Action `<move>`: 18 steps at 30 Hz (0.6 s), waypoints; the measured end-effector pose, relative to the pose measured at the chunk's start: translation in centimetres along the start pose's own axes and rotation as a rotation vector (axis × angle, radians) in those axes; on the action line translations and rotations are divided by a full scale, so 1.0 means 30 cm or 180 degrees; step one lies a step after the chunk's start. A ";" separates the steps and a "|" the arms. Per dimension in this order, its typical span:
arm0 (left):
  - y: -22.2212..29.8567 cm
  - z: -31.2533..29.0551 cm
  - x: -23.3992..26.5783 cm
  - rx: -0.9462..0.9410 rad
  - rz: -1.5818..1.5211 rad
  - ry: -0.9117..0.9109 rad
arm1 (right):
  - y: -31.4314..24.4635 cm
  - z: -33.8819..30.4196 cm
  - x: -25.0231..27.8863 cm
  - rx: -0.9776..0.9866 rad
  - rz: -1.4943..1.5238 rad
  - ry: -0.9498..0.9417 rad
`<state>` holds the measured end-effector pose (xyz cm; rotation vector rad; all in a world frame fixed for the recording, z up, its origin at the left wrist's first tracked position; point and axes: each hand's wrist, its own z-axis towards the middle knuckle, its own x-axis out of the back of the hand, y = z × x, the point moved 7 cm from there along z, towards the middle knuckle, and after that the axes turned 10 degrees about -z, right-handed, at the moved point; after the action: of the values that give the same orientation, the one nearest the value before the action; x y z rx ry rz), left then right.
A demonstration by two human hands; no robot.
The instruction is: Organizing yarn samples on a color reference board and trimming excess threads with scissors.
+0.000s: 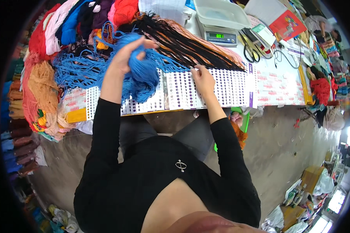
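Note:
A thick hank of bright blue yarn [146, 79] hangs from my left hand [124, 56], which is closed around its upper part with the fingers pointing right. Cut blue yarn strands [167, 64] stretch from behind the hank to the right. At their tips my right hand [204, 81] is closed in a pinch, the wrist low over the table. More loose blue yarn [79, 70] lies spread to the left of the hank. Just beyond, black yarn strands [182, 40] lie in a long bundle with orange and pink ones.
Printed sheets with rows of dark dots [225, 87] cover the table front. A digital scale [221, 37] carries a clear plastic tray [221, 13]. Black-handled scissors [251, 52] lie right of it, near a red booklet [287, 25]. Coloured yarn hanks [41, 83] heap at the left edge.

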<state>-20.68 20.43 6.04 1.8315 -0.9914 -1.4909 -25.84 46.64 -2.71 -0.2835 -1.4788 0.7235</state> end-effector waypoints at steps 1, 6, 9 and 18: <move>-0.024 -0.030 -0.095 0.0093 -0.0460 -0.0481 | -0.037 0.000 0.021 0.0200 0.0116 0.0285; -0.123 -0.075 -0.262 0.0403 -0.1748 -0.1204 | -0.313 -0.054 0.008 -0.0248 0.3639 -0.1178; -0.127 -0.099 -0.257 0.0338 -0.1719 -0.1198 | -0.360 -0.045 -0.044 -0.0401 0.4627 -0.1665; 0.342 -0.365 -0.149 -0.2756 -0.0675 -0.0705 | 0.040 0.053 -0.004 -0.0328 0.2232 -0.0071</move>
<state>-12.38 18.14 19.11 1.1715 -0.1484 -1.8763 -27.69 47.07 -3.33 -0.9017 -1.4376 1.2058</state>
